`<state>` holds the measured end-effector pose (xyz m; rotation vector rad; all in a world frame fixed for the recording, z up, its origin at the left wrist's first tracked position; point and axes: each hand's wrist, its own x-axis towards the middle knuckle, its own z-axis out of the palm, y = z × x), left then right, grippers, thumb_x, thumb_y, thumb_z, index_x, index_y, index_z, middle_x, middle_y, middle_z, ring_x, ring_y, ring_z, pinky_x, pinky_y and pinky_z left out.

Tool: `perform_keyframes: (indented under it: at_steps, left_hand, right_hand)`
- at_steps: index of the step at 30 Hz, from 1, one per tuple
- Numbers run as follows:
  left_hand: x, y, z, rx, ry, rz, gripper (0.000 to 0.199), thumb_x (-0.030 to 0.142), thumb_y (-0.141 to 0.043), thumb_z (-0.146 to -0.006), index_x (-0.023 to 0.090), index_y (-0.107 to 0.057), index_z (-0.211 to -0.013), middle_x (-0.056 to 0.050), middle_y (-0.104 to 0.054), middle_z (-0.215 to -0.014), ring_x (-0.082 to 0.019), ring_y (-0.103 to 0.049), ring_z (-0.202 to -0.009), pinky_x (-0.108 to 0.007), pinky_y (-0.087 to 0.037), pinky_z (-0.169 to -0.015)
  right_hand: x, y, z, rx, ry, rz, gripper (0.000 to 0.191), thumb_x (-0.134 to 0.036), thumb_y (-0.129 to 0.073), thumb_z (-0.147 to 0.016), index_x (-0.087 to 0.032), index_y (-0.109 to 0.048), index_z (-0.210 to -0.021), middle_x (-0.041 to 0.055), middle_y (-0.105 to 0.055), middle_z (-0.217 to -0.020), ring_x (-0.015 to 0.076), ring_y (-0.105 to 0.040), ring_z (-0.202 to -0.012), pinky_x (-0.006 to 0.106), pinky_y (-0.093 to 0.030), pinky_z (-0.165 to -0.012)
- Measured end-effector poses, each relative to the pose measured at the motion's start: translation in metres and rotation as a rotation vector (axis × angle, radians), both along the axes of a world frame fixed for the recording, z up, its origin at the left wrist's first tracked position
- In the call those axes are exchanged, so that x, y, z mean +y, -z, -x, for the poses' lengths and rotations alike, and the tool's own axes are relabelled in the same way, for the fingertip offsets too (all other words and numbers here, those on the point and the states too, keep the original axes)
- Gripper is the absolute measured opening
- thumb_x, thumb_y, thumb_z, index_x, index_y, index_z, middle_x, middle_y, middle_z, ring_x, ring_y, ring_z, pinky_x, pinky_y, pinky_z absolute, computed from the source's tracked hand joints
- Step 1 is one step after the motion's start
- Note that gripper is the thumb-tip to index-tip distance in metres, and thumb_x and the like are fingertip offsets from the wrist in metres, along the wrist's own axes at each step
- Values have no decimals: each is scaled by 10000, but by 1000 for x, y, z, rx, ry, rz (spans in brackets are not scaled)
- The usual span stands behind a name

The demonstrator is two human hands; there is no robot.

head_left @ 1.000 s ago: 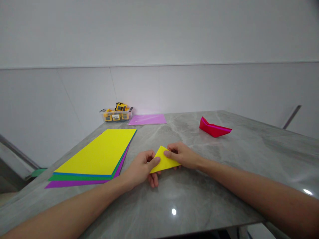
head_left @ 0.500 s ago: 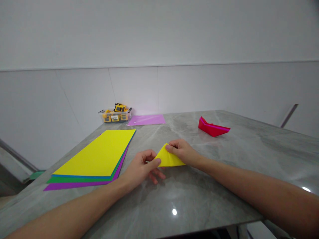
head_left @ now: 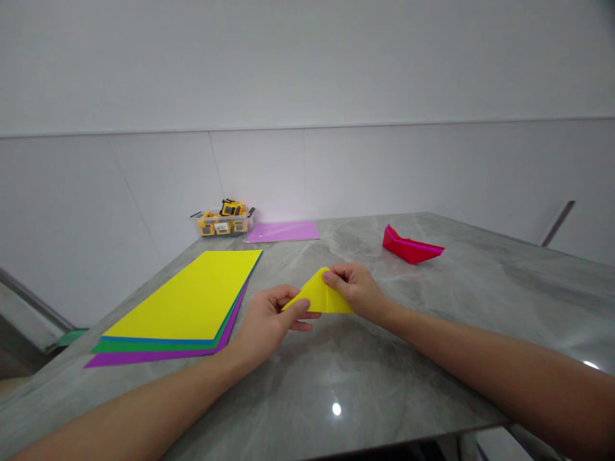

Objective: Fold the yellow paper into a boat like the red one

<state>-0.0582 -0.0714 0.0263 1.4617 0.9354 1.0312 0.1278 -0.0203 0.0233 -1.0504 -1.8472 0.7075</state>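
Note:
A piece of yellow paper (head_left: 318, 294), folded into a triangle with a crease down its middle, is held just above the table in both hands. My left hand (head_left: 273, 317) pinches its left corner, thumb in front and fingers behind. Around its upper right side my right hand (head_left: 358, 289) is closed, the thumb pressed near the peak. The right corner is hidden by that hand. Beyond, to the right, a red folded paper boat (head_left: 412, 247) with a magenta edge rests on the table, touched by neither hand.
On the left of the grey marbled table (head_left: 384, 384) lies a fanned stack of coloured paper sheets (head_left: 187, 298), yellow on top. Towards the wall stand a clear bin (head_left: 222, 225) of yellow toy vehicles and a flat pinkish-purple sheet (head_left: 283, 232). The table's front edge is near.
Both hands have risen slightly with the yellow paper. My left hand has shifted a little left, its fingers now closer behind the paper, and more of the left corner shows.

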Motion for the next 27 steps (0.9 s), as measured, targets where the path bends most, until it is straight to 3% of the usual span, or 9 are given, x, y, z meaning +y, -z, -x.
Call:
perform_keyframes:
  at_steps: [6, 9, 12, 14, 17, 19, 27]
  left_hand:
    - [2, -1, -3, -8, -19, 60, 261, 336, -640, -773, 113, -549, -873, -111, -702, -862, -236, -702, -805, -291, -568, -674]
    - [1, 2, -4, 32, -3, 59, 341, 376, -573, -817, 174, -409, -1037, -18, -663, -675, -219, -693, -610, -302, -551, -541]
    - [1, 4, -1, 147, 69, 48, 365, 429, -452, -876, 222, -308, -1139, 27, -622, -665, -190, -638, -474, -253, -464, -407]
    - [1, 3, 3, 351, 98, -44, 283, 446, -363, -908, 199, -415, -1038, 6, -617, -687, -143, -582, -438, -220, -394, -397]
    - [1, -1, 10, 689, 23, -314, 369, 431, -297, -935, 173, -523, -800, -10, -583, -642, -129, -538, -521, -239, -365, -501]
    - [1, -2, 13, 809, -32, -413, 418, 427, -278, -942, 176, -538, -732, -12, -568, -622, -147, -534, -589, -260, -348, -560]
    - [0, 1, 9, 820, -102, -411, 450, 441, -264, -942, 188, -472, -634, 14, -512, -552, -142, -474, -532, -269, -286, -554]
  right_hand:
    - [-2, -3, 1, -49, 39, -85, 376, -428, -451, -792, -172, -422, -517, -19, -343, -504, 93, -313, -479, 234, -201, -440]
    - [-2, -3, 0, -60, 32, -88, 379, -424, -454, -796, -172, -413, -516, -22, -336, -502, 89, -303, -475, 233, -192, -440]
    - [-1, -1, -2, -89, 18, -80, 381, -424, -457, -794, -173, -402, -512, -24, -324, -501, 87, -293, -473, 232, -182, -439]
    - [1, -1, -3, -111, 16, -68, 382, -427, -454, -791, -175, -397, -510, -25, -312, -500, 87, -287, -470, 233, -172, -437]
    - [3, -1, -4, -129, 19, -57, 385, -438, -443, -790, -178, -394, -510, -26, -298, -499, 88, -278, -467, 236, -160, -436]
    - [5, -1, -5, -130, 14, -50, 389, -444, -437, -791, -179, -393, -510, -26, -297, -499, 88, -274, -467, 237, -157, -436]
    - [4, -1, -4, -107, 13, -13, 386, -456, -445, -782, -180, -404, -516, -28, -302, -500, 90, -274, -470, 240, -159, -436]
